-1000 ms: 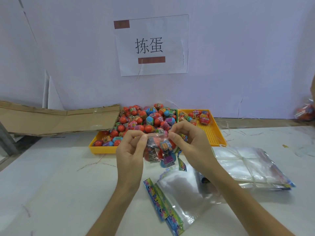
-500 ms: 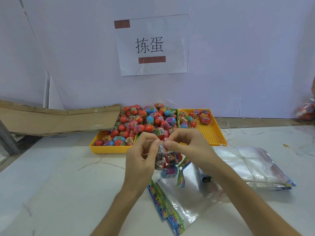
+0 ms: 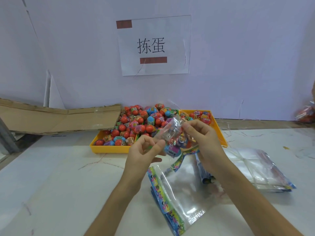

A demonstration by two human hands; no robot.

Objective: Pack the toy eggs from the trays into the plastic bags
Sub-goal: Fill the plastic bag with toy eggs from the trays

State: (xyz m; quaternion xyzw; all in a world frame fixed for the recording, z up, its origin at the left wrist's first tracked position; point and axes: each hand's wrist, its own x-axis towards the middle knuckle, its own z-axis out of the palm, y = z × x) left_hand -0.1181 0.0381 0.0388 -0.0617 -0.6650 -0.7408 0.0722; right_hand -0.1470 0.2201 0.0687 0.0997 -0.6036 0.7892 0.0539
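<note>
A small clear plastic bag [image 3: 173, 138] with toy eggs inside hangs above the table between my hands. My right hand [image 3: 202, 138] pinches its upper part. My left hand [image 3: 144, 152] pinches its lower left side with thumb and fingers. Behind them, two yellow trays sit side by side: the left tray [image 3: 109, 149] is heaped with red, blue and pink toy eggs [image 3: 141, 123], the right tray [image 3: 219, 132] holds a few eggs at its back. An empty clear bag with a colourful header [image 3: 177, 189] lies flat below my hands.
A stack of empty clear bags [image 3: 255, 167] lies to the right on the white table. Flattened cardboard [image 3: 56, 118] leans at the back left. A paper sign [image 3: 153, 45] hangs on the wall. A filled bag [image 3: 306, 113] shows at the far right edge.
The filled bag has tilted and risen, its top swinging up to the right. My right hand moved right and up; my left hand dropped to the bag's lower left.
</note>
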